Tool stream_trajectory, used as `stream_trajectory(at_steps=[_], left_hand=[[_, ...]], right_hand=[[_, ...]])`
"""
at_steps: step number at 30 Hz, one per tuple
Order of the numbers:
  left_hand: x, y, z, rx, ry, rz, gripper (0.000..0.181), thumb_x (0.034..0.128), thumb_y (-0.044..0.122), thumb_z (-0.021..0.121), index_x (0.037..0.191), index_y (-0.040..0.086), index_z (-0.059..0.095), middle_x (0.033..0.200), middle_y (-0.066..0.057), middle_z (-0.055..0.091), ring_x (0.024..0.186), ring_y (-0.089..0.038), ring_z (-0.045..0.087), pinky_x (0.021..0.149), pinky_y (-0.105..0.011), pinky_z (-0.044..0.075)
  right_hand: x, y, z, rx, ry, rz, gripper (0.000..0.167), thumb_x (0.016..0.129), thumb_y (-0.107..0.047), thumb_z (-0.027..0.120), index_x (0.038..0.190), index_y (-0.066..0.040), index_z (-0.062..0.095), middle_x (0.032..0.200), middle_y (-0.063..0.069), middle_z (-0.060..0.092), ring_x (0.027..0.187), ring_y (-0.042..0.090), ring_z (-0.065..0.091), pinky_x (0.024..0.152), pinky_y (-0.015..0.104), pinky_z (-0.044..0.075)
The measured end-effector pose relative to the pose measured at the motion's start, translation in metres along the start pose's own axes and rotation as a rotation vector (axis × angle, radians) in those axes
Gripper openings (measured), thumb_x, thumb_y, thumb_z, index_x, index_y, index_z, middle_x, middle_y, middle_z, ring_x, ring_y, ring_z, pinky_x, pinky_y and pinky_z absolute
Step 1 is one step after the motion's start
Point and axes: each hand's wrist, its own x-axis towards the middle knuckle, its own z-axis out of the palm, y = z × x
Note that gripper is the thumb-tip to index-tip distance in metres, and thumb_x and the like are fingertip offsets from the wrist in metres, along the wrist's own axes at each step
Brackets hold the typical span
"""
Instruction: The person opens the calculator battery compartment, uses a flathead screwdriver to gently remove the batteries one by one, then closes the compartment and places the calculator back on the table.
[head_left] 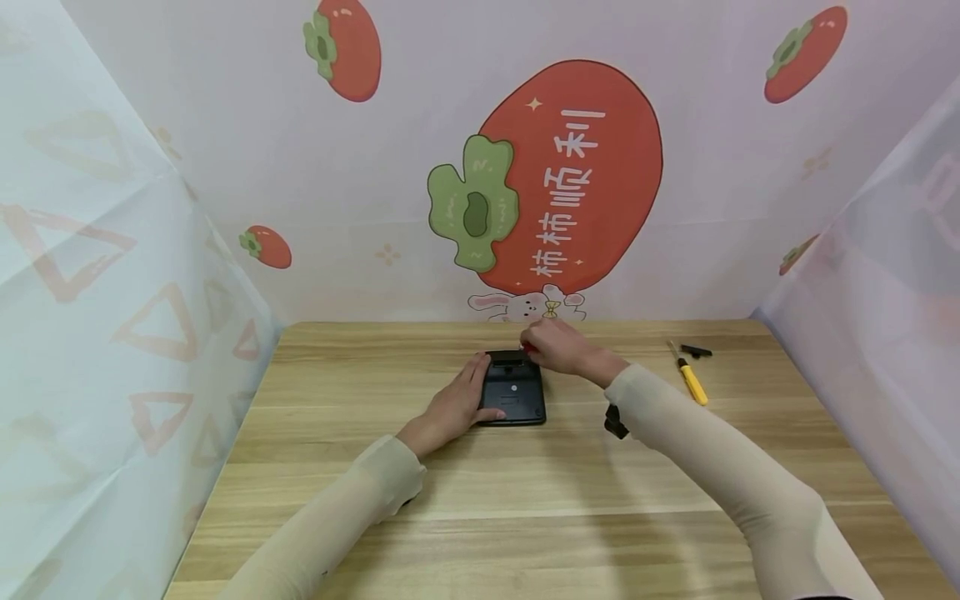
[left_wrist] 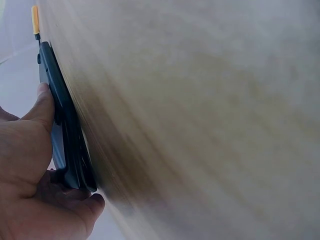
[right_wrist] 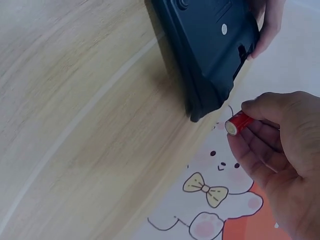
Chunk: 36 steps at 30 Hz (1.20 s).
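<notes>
A black calculator-like device lies on the wooden table with its back up, a dark recess showing near its far edge. My left hand holds it by the left side, thumb near the front and fingers toward the far end; in the left wrist view that hand spans the device. Beyond the device's far right corner, my right hand pinches a small red battery between thumb and fingers. In the right wrist view the battery is apart from the device, one flat end showing.
A yellow-handled screwdriver lies at the right of the table. A small black cover-like piece is beside its tip. Printed cloth walls stand behind and at both sides.
</notes>
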Motion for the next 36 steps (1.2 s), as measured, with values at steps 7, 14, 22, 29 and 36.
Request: stream_trajectory(at_steps=[7, 14, 22, 29, 36], left_hand=[[0.001, -0.001, 0.001, 0.006, 0.001, -0.004, 0.103, 0.0962, 0.047, 0.076, 0.167, -0.002, 0.02, 0.172, -0.024, 0.023, 0.157, -0.036, 0.033, 0.123, -0.046, 0.039], [0.001, -0.002, 0.002, 0.015, 0.004, -0.009, 0.103, 0.0959, 0.047, 0.076, 0.167, -0.002, 0.02, 0.173, -0.023, 0.022, 0.158, -0.035, 0.03, 0.123, -0.045, 0.039], [0.001, -0.001, 0.002, 0.015, 0.009, -0.007, 0.103, 0.0958, 0.047, 0.076, 0.167, -0.002, 0.021, 0.173, -0.022, 0.022, 0.158, -0.035, 0.031, 0.123, -0.046, 0.039], [0.001, -0.001, 0.003, 0.011, 0.001, -0.015, 0.103, 0.0955, 0.047, 0.077, 0.167, -0.002, 0.021, 0.173, -0.022, 0.021, 0.158, -0.035, 0.03, 0.123, -0.046, 0.038], [0.001, 0.0, 0.003, 0.008, 0.007, -0.01, 0.103, 0.0954, 0.046, 0.077, 0.166, -0.002, 0.021, 0.173, -0.022, 0.022, 0.157, -0.035, 0.032, 0.122, -0.046, 0.04]], right_hand=[[-0.006, 0.008, 0.0, -0.009, -0.002, 0.006, 0.005, 0.095, -0.003, 0.075, 0.099, -0.001, 0.078, 0.087, 0.007, 0.074, 0.075, 0.019, 0.063, 0.076, 0.038, 0.06], [-0.015, 0.017, -0.003, -0.023, -0.031, 0.029, 0.008, 0.093, -0.006, 0.081, 0.098, -0.001, 0.077, 0.085, 0.006, 0.072, 0.075, 0.019, 0.062, 0.072, 0.038, 0.059], [-0.026, 0.03, -0.003, -0.004, -0.034, 0.054, 0.009, 0.091, -0.006, 0.082, 0.094, 0.001, 0.077, 0.075, 0.003, 0.066, 0.065, 0.017, 0.054, 0.064, 0.033, 0.053], [-0.034, 0.04, -0.001, 0.003, -0.038, 0.064, 0.011, 0.092, -0.005, 0.081, 0.084, -0.002, 0.073, 0.068, 0.0, 0.057, 0.061, 0.015, 0.047, 0.059, 0.03, 0.042], [-0.041, 0.045, -0.002, -0.007, -0.006, 0.101, 0.026, 0.09, -0.004, 0.08, 0.071, -0.008, 0.063, 0.061, -0.002, 0.047, 0.057, 0.013, 0.038, 0.056, 0.029, 0.033]])
